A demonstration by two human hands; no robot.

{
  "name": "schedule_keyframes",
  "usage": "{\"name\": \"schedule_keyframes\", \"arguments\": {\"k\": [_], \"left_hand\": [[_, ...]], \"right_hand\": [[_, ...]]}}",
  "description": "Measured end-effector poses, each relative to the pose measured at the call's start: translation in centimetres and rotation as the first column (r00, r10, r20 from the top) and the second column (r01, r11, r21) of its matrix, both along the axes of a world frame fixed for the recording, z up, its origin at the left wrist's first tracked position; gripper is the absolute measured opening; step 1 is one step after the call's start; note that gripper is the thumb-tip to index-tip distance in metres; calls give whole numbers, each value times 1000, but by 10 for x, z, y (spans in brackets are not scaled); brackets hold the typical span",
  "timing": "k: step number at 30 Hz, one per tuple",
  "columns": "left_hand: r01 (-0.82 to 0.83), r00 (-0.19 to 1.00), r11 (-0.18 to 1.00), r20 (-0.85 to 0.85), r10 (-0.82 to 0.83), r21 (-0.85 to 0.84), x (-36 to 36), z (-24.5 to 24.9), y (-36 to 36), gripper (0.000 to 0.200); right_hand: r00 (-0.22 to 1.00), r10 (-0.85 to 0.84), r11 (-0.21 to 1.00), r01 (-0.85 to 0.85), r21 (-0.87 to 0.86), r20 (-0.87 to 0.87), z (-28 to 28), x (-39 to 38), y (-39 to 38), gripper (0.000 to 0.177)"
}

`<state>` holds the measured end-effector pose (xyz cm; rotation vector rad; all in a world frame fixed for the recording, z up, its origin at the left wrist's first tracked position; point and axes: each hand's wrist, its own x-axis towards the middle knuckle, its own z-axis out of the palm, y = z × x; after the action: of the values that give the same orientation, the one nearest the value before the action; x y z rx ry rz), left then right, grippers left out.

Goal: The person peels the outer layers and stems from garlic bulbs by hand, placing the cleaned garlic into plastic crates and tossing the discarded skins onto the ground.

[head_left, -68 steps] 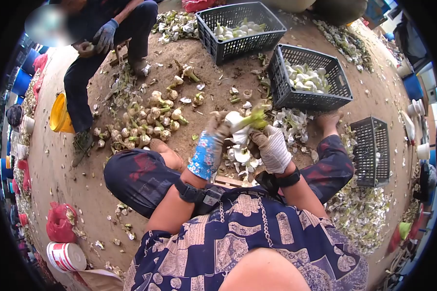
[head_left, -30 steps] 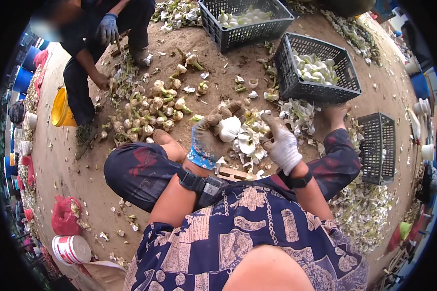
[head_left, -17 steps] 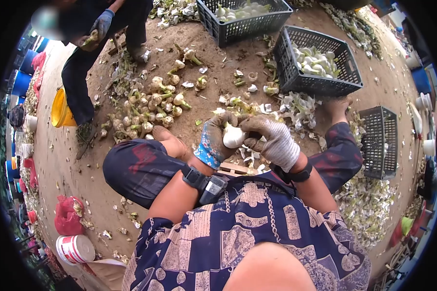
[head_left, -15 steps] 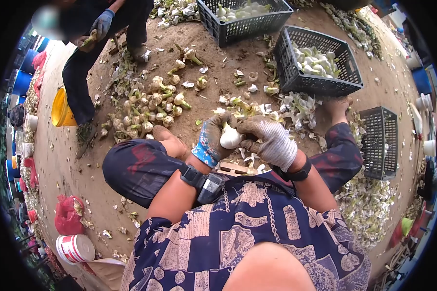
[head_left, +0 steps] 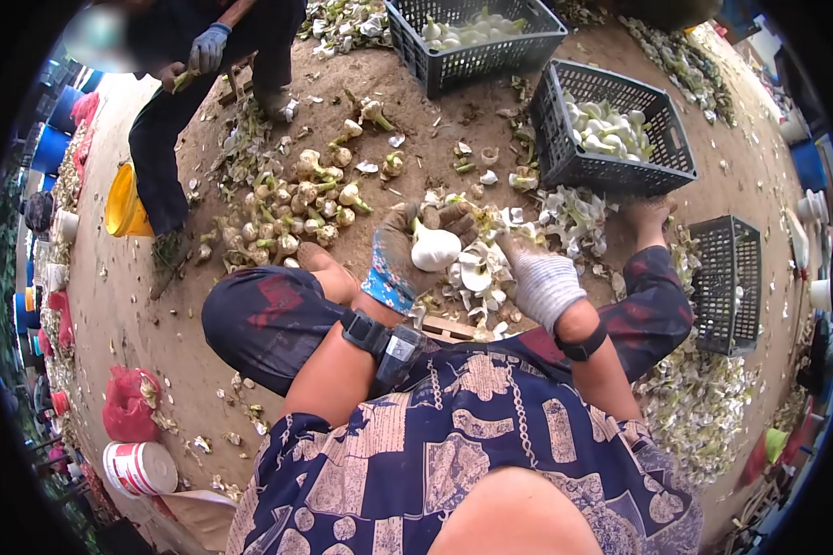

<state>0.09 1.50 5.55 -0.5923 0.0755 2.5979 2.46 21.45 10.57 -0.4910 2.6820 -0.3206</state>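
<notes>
A white garlic bulb [head_left: 434,248] is in my left hand [head_left: 396,250], which wears a soiled glove with a blue floral cuff. The gloved fingers wrap round the bulb's neck and far side. To its right, apart from the bulb, is my right hand [head_left: 533,270] in a dirty white knit glove. Its fingers are smeared and blend with the peelings behind them, so I cannot tell what they hold. Loose garlic skins [head_left: 479,273] lie below and between the hands. A pile of untrimmed garlic bulbs [head_left: 292,211] sits on the ground ahead to the left.
Two black crates [head_left: 611,171] [head_left: 472,67] of white garlic stand ahead; another black crate [head_left: 727,287] is at the right. Peelings [head_left: 578,222] litter the soil. A gloved co-worker's hand [head_left: 209,48] is at upper left, near a yellow bucket [head_left: 126,205]. A white bucket [head_left: 142,469] lies lower left.
My right hand has moved away from the bulb to the right. The bulb stays in my left hand, and the loose skins between the hands are now more exposed.
</notes>
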Motion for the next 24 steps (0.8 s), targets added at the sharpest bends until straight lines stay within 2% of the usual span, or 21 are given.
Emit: {"name": "schedule_keyframes", "arguments": {"k": [1, 2, 3, 5, 6, 7, 9, 11, 13, 14, 15, 16, 17, 18, 19, 20, 21, 23, 24], "left_hand": [[-18, 1000, 999, -2, 18, -35, -1, -6, 2, 44], [12, 991, 999, -136, -17, -40, -1, -16, 5, 41], [58, 998, 998, -6, -58, -30, 1, -25, 8, 36], [120, 959, 989, -249, -139, -91, 6, -38, 9, 30], [150, 968, 989, -199, -151, -21, 7, -40, 5, 27], [97, 994, 990, -47, -102, -98, 10, -21, 9, 25], [-54, 991, 998, -125, 50, -30, 12, -18, 12, 25], [-278, 960, 959, -53, 275, -51, 6, -26, -7, 28], [-353, 934, 933, 39, 356, -65, 4, -31, -33, 31], [-364, 931, 911, -51, 361, -193, 4, -28, -37, 33], [-221, 962, 855, 41, 271, -469, 2, -9, -38, 36], [-183, 982, 791, -140, 124, -584, 7, -20, -40, 35], [-172, 954, 704, -295, -55, -689, 15, -33, -42, 35], [-46, 946, 627, -235, -222, -777, 16, -33, -46, 29], [70, 909, 520, -160, -385, -851, 17, -34, -48, 26], [-92, 865, 165, -161, -475, -982, 21, -45, -44, 22], [-293, 822, -197, -141, -551, -935, 21, -59, -40, 23], [-292, 772, -217, -95, -629, -932, 7, -58, -56, 31], [-150, 838, -119, -62, -543, -981, 2, -57, -65, 27]], "right_hand": [[937, -17, 974, -63, -216, -350, -3, 5, -5, 64], [944, -5, 941, -107, -319, -331, 13, 2, -22, 63], [950, 13, 896, -151, -419, -313, 30, 0, -39, 63], [969, 50, 766, -193, -613, -242, 11, -6, -56, 53], [985, 36, 685, -146, -714, -167, 12, -9, -55, 41], [977, 53, 660, -191, -726, -208, 5, -12, -51, 35], [935, 186, 786, -326, -525, -303, 10, -18, -32, 33], [837, 214, 877, -391, -278, -503, 23, -29, 1, 37], [757, 3, 975, -146, -165, -653, 24, -59, 48, 43], [770, -19, 999, 40, 19, -638, 30, -79, 73, 47], [776, -48, 953, 225, 205, -629, 39, -99, 86, 51], [795, -44, 922, 266, 282, -605, 44, -116, 85, 52], [811, -47, 881, 309, 359, -583, 46, -134, 81, 53], [736, 6, 940, 226, 255, -677, 29, -153, 71, 49], [805, -82, 982, 164, 88, -587, 19, -171, 45, 46], [876, 21, 999, -1, 43, -481, 4, -193, 19, 40], [907, 103, 994, -105, 18, -408, -26, -213, -3, 38], [914, 252, 953, -292, -84, -319, -84, -250, -69, 43], [935, 258, 952, -288, -99, -242, -126, -270, -101, 48]]}}
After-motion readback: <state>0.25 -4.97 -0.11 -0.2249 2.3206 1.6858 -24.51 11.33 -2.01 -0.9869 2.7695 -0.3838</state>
